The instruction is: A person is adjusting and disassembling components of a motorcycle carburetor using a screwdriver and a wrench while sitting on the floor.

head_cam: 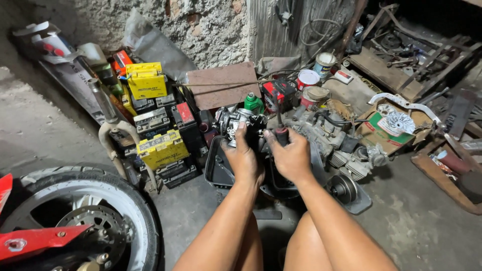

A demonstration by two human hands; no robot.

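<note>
My left hand (244, 159) grips a grimy metal carburetor (240, 122), holding it up above a black plastic tray (217, 170). A screwdriver with a dark red and black handle (280, 134) is in my right hand (291, 158), its thin shaft pointing up beside the carburetor. Both hands are close together in the middle of the view, above my knees. The underside of the carburetor is hidden by my fingers.
Stacked yellow and black batteries (156, 128) stand at the left by a rough wall. A motorcycle wheel (83, 216) with a red part fills the lower left. An engine block (329, 138), paint tins (308, 78), a cardboard box (389, 130) and scrap metal crowd the right.
</note>
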